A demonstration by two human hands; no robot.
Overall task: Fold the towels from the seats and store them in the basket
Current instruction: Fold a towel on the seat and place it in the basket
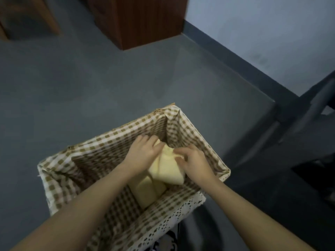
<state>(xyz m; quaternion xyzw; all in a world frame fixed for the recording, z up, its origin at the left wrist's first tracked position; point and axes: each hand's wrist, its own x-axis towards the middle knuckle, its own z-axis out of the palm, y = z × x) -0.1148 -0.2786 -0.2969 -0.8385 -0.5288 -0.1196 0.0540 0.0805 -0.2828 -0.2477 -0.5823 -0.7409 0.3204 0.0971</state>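
Now both hands hold a folded towel inside the basket.
Left hand and right hand grasp its top; another towel lies beneath.

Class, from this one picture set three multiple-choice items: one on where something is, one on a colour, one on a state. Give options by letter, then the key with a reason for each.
1. Where is the towel that both hands are on?
A. On the floor beside the basket
B. Inside the basket
C. On the wooden cabinet

2. What colour is that towel?
A. Pale yellow
B. Dark blue
C. Red

3. What are the hands doing?
A. Both hang free, touching nothing
B. Only the left hand touches the towel
C. Both are on the towel

Key:
1 B: the towel sits within the checked lining of the basket, above another folded yellow piece.
2 A: its cloth shows pale yellow against the brown-and-white checks.
3 C: the left hand and right hand each have fingers on the towel's top.
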